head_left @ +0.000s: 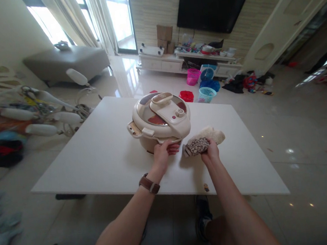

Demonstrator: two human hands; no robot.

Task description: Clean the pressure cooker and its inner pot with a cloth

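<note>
A cream electric cooker point(167, 128) with a see-through window in its lid stands on the white table point(105, 156). At its near side, my left hand point(164, 151) has its fingers curled at the front edge beneath the lid, seemingly gripping it; the thumb lies along the rim. My right hand point(211, 150) is closed around a bunched cloth point(199, 144), cream and fluffy on one part, brown-and-white patterned on the other. The cloth is held just above the tabletop, to the right of the cooker and apart from it.
A small dark item point(206, 187) lies at the table's near edge. Beyond the table stand a red bin point(186, 96), a light blue basket point(206, 94) and a pink basket point(193, 76). A fallen-looking lamp with white shades point(66, 117) is close to the table's left side.
</note>
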